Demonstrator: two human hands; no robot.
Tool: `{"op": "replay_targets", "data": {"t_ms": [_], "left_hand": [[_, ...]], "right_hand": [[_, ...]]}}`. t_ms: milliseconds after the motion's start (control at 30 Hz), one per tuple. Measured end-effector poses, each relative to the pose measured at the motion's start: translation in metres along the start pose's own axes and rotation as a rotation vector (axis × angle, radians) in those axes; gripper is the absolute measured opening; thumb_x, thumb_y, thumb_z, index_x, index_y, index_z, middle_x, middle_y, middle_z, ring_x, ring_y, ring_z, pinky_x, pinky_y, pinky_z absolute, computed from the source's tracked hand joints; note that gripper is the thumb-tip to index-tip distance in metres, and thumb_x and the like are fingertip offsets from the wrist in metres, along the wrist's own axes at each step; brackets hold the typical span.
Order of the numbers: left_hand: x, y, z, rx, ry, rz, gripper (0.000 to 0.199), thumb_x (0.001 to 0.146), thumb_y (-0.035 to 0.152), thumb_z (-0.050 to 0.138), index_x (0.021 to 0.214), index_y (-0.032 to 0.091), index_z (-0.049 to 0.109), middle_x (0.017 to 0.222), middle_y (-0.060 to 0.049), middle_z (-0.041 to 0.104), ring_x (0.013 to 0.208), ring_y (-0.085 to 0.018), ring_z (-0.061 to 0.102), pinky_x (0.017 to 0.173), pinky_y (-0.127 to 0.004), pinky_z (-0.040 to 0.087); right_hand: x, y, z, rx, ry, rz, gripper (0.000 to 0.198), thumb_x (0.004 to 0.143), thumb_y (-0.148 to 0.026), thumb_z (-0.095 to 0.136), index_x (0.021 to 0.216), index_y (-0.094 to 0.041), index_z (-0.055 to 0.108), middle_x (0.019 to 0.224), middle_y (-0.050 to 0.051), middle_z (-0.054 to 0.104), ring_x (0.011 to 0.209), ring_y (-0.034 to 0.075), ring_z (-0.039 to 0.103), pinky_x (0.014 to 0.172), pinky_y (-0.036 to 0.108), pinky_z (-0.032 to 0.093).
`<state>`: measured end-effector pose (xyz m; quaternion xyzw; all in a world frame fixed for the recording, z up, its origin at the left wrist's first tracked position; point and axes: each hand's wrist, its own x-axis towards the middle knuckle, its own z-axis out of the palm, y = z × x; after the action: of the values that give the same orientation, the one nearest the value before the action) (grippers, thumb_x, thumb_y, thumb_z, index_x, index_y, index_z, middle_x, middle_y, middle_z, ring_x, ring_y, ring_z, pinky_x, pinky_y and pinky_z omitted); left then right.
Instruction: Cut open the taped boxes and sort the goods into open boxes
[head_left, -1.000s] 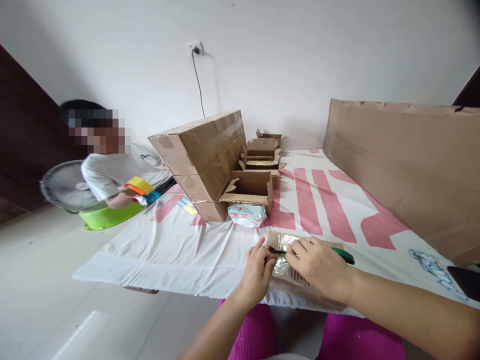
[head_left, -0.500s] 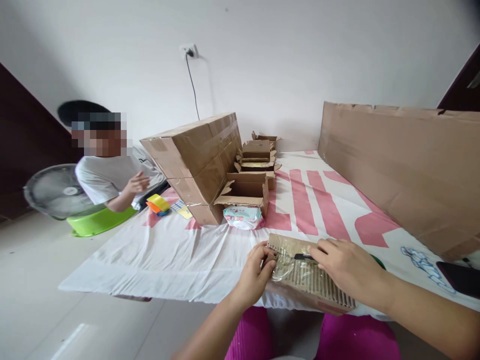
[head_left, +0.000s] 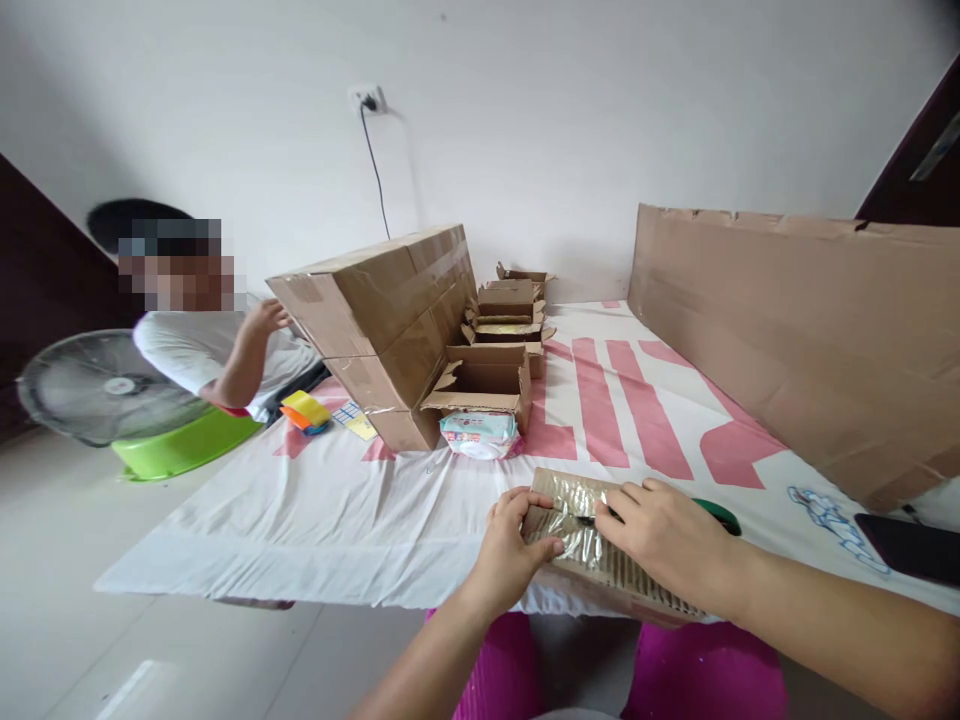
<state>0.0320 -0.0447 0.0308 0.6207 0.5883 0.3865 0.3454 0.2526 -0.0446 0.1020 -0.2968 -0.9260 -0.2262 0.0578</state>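
Note:
A small cardboard box point(head_left: 637, 577) with a ribbed top and shiny clear tape lies at the table's near edge. My left hand point(head_left: 514, 545) grips its left end, fingers on the far side and thumb across the tape. My right hand point(head_left: 660, 535) is closed round a pair of green-handled scissors point(head_left: 718, 515), mostly covered by the palm. Their dark tip meets the taped seam between my hands. Just beyond the box sits a pack of wipes point(head_left: 480, 435), against an open cardboard box point(head_left: 491, 380).
Stacked taped cartons point(head_left: 405, 330) stand left of a row of open boxes point(head_left: 510, 310). A large cardboard panel point(head_left: 780, 330) rises on the right, near a black phone point(head_left: 911, 548). At left are tape rolls point(head_left: 305, 410), a seated person point(head_left: 217, 350), a fan point(head_left: 97, 385) and a green basin point(head_left: 180, 445).
My right hand and the scissors have shifted slightly left along the seam. My left thumb now lies flatter over the tape. The other person's hand has moved up to the carton stack.

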Motion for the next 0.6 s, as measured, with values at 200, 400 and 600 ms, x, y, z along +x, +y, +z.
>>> {"op": "replay_targets", "data": {"t_ms": [200,400,600], "left_hand": [[-0.001,-0.005,0.0,-0.045,-0.007,-0.012,0.04,0.06,0.006,0.073,0.096,0.022,0.069,0.108,-0.006,0.063,0.107,-0.027,0.056,0.099,-0.043,0.039],[0.003,-0.01,0.001,-0.232,-0.027,-0.015,0.035,0.057,0.012,0.075,0.091,0.021,0.069,0.107,-0.005,0.063,0.103,-0.026,0.058,0.093,-0.037,0.042],[0.004,-0.013,0.004,-0.355,-0.068,-0.073,0.037,0.056,0.021,0.081,0.09,0.019,0.066,0.089,-0.002,0.065,0.086,-0.021,0.061,0.079,-0.031,0.045]], "right_hand": [[-0.034,0.013,-0.006,-0.031,-0.072,0.004,0.019,0.075,-0.002,0.06,0.081,-0.02,0.062,0.077,0.002,0.068,0.065,0.02,0.063,0.059,0.033,0.041],[-0.06,0.023,-0.024,0.055,-0.062,0.126,0.038,0.064,0.005,0.055,0.092,-0.02,0.061,0.077,-0.001,0.065,0.063,0.017,0.061,0.06,0.031,0.04],[-0.04,0.013,-0.025,0.055,0.105,0.166,0.035,0.073,0.002,0.052,0.101,-0.018,0.061,0.081,0.002,0.063,0.069,0.018,0.06,0.064,0.032,0.042]]}}
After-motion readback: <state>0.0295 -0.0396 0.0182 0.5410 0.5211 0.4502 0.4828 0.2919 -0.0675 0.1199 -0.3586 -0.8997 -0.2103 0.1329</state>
